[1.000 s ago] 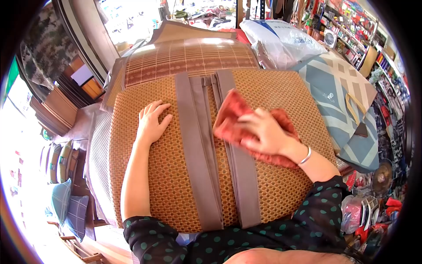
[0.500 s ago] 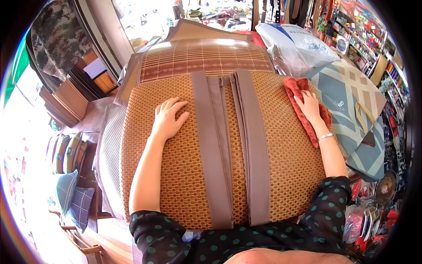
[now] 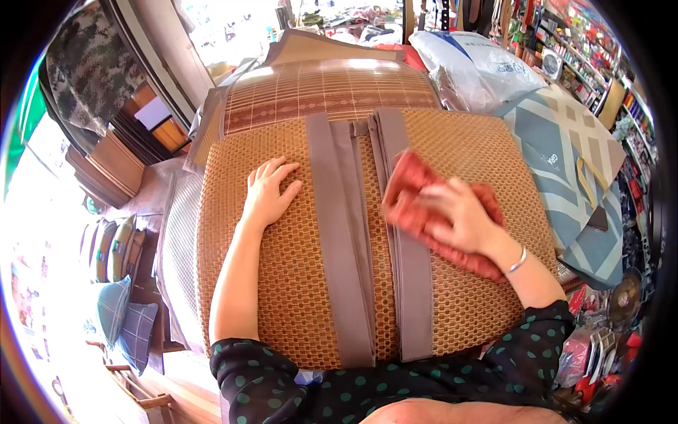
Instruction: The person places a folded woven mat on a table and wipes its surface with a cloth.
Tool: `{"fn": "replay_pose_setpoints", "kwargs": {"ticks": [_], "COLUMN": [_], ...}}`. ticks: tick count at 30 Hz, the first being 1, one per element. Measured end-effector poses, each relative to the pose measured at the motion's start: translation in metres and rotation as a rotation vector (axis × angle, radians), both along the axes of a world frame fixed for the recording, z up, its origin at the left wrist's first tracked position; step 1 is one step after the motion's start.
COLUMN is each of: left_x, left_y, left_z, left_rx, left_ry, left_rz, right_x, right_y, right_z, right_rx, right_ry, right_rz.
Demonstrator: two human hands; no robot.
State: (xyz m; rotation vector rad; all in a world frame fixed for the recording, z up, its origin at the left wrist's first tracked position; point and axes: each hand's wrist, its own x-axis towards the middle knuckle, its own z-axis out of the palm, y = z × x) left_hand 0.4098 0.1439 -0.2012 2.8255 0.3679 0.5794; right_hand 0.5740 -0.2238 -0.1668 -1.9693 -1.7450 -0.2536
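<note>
A folded woven mat (image 3: 289, 283) with two grey-brown fabric borders lies in front of me. My left hand (image 3: 270, 192) rests flat on its left half, fingers apart. Over the right half, my right hand (image 3: 455, 218) grips a red cloth (image 3: 409, 191), partly blurred by motion. One end of the cloth reaches across the right fabric border (image 3: 415, 297); another part sticks out behind the wrist. Some of the right fingers are smeared and partly sunk in the cloth.
Behind lies a glossy brown slatted mat (image 3: 332, 92). White plastic packages (image 3: 480, 67) and a blue-grey patterned bag (image 3: 565, 162) sit to the right, near crowded shelves. Cushions (image 3: 113, 304) stand low on the left, with a wooden frame (image 3: 141, 396) below them.
My right hand has swept the red cloth leftward from the mat's far right corner to the right fabric border. My left hand has stayed nearly in place.
</note>
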Motion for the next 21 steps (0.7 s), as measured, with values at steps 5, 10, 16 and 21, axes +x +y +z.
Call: {"fn": "replay_pose_setpoints", "kwargs": {"ticks": [5,10,16,21], "left_x": [-0.001,0.002,0.003,0.004], "left_y": [0.001,0.002,0.005,0.004], "left_z": [0.000,0.003,0.000,0.000], "left_rx": [-0.031,-0.048,-0.010,-0.005], "left_ry": [-0.005,-0.003,-0.013,-0.013], "left_rz": [-0.004,-0.020,-0.003,-0.013], "right_x": [0.144,0.142,0.010,-0.046], "right_y": [-0.049,-0.064,-0.022,-0.005], "right_z": [-0.056,-0.052,-0.011,0.001], "right_rx": [0.056,-0.021,0.044,-0.126], "right_ry": [-0.159,-0.254,-0.062,-0.035], "right_rz": [-0.632,-0.815,-0.235,0.114]}}
